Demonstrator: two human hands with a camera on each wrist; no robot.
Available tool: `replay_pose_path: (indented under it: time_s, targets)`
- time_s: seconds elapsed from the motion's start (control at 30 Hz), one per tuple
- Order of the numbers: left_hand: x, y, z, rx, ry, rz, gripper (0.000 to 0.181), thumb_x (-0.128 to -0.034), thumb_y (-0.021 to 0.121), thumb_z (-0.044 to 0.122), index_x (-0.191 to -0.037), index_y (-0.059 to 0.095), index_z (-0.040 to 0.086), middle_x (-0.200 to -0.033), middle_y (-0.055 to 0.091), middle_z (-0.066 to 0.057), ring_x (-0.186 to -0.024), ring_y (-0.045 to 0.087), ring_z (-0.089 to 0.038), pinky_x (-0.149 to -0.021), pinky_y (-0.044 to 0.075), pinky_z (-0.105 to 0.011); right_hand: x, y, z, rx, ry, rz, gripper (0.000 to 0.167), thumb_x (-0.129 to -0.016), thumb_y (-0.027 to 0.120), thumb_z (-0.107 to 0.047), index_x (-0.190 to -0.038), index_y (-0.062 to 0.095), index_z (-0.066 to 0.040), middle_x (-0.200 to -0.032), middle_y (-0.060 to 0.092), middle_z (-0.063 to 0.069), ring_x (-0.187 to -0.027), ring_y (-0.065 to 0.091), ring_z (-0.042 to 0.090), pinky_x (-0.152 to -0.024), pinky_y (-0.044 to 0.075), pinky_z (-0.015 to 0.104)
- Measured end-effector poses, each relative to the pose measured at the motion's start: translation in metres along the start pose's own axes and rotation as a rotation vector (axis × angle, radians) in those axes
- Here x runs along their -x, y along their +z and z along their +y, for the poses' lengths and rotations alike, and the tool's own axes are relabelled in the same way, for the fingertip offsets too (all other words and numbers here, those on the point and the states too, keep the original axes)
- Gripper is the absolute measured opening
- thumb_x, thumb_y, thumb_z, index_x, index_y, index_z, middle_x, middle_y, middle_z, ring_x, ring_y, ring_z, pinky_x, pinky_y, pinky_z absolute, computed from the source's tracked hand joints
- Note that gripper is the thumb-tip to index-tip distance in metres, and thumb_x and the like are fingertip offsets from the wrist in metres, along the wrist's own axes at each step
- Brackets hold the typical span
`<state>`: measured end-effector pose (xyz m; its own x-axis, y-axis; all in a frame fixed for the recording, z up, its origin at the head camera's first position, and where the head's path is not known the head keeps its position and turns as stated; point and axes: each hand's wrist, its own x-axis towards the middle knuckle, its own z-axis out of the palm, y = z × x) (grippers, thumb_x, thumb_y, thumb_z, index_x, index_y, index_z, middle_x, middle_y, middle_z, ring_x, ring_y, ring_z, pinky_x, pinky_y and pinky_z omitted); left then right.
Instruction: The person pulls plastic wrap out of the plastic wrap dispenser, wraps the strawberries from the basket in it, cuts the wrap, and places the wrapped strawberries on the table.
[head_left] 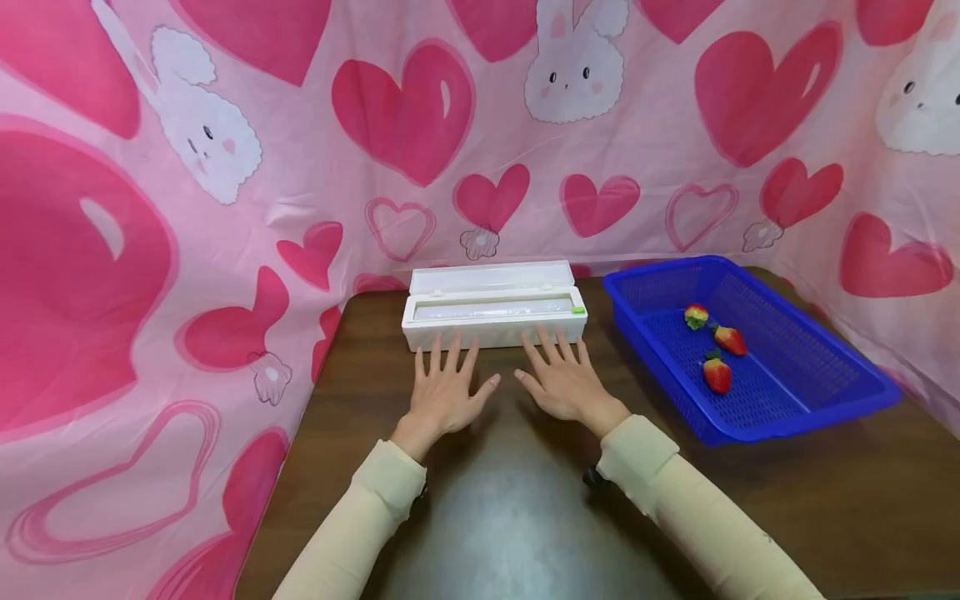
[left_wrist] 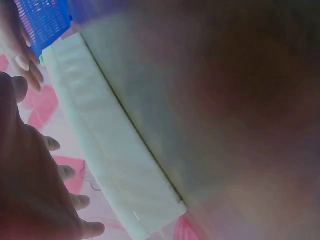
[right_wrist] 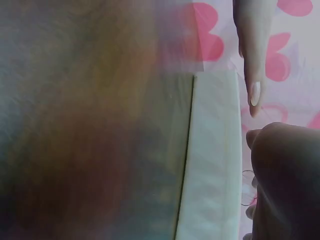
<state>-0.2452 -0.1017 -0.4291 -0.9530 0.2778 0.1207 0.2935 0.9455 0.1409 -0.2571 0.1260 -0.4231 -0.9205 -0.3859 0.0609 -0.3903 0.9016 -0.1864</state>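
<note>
Pink cloth (head_left: 67,275) printed with red hearts and white rabbits hangs along my left side and runs on behind the brown table (head_left: 495,517) to the right. Moving in from that left side, my pale cream left sleeve (head_left: 352,517) leads up to my left hand (head_left: 444,392), palm down, its fingers spread and nearly straight, gripping nothing, the thumb pointing inward. The fingertips reach up to the front of a long white box (head_left: 491,335) near the back of the table; I cannot tell whether they touch it. The box lies crosswise before both my hands, its clear lid (head_left: 491,276) tipped up at the rear, with a pale roll (head_left: 487,309) lying along the slot and a small green piece (head_left: 578,311) at the right end. My right hand (head_left: 566,383) matches the other, flat, fingers fanned and holding nothing, its tips at the box's right part, contact again unclear. Beyond it comes my right sleeve (head_left: 705,500), with something small and dark beneath the cuff. Furthest right sits a blue plastic basket (head_left: 720,431), set at an angle, with three red strawberries (head_left: 717,377) lying in its left part
</note>
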Motion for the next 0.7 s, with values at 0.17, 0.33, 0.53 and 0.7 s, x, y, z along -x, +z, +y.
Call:
replay_pose_path:
  time_s: [0.17, 0.33, 0.53, 0.7]
  targets:
    - [-0.018, -0.01, -0.008, -0.013, -0.009, 0.006, 0.083, -0.1008, 0.028, 0.071, -0.162, 0.028, 0.015, -0.171, 0.015, -0.011, -0.156, 0.01, -0.041, -0.119, 0.005, -0.067, -0.014, -0.013, 0.004, 0.027, -0.016, 0.02, 0.073, -0.107, 0.04, -0.052, -0.164, 0.019, -0.011, -0.17, 0.014, 0.016, -0.155, 0.01, 0.042, -0.119, 0.006, 0.067]
    - [-0.048, -0.02, -0.019, -0.014, -0.034, 0.033, 0.082, -0.1023, 0.036, 0.065, -0.159, 0.034, 0.006, -0.165, 0.029, -0.016, -0.153, 0.02, -0.04, -0.119, 0.009, -0.067, -0.037, -0.027, 0.012, 0.095, -0.027, 0.024, 0.072, -0.107, 0.045, -0.049, -0.161, 0.026, -0.006, -0.167, 0.025, 0.018, -0.154, 0.017, 0.042, -0.121, 0.007, 0.065]
    - [-0.072, -0.026, -0.029, -0.006, -0.062, 0.02, 0.074, -0.1041, 0.037, 0.06, -0.152, 0.043, 0.004, -0.158, 0.042, -0.016, -0.147, 0.033, -0.036, -0.119, 0.013, -0.064, -0.06, -0.033, 0.026, 0.138, -0.01, -0.003, 0.067, -0.106, 0.048, -0.045, -0.157, 0.036, -0.003, -0.161, 0.036, 0.019, -0.15, 0.029, 0.04, -0.12, 0.009, 0.065]
    - [-0.081, -0.027, -0.033, 0.005, -0.055, -0.032, 0.072, -0.1055, 0.034, 0.058, -0.151, 0.045, 0.004, -0.157, 0.042, -0.015, -0.145, 0.037, -0.035, -0.12, 0.011, -0.063, -0.07, -0.035, 0.035, 0.123, 0.021, -0.053, 0.067, -0.107, 0.046, -0.047, -0.157, 0.036, -0.004, -0.161, 0.038, 0.017, -0.149, 0.033, 0.037, -0.12, 0.005, 0.066]
